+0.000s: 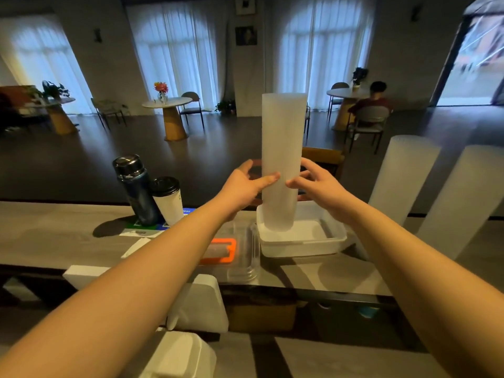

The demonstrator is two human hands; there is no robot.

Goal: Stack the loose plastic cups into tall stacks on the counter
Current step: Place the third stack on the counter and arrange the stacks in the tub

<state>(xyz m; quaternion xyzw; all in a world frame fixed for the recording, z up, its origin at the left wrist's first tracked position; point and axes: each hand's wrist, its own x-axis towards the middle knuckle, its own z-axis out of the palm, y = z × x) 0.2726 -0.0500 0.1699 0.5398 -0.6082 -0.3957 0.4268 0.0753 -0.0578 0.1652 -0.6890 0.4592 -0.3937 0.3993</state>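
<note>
two hands frame one tall cup stack (282, 159) standing upright in a white tray (321, 241) on the counter (54, 241). left of the grip stand a dark flask (136, 189) and a lidded paper cup (167, 200). the left hand (245, 184) presses its thumb on the stack; the right hand (316, 184) is spread, fingertips just beside it. right of the grip lean two more cup stacks (401, 175).

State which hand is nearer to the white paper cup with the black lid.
Left. The left hand is just right of the paper cup; the right hand sits beyond the cup stack.
</note>
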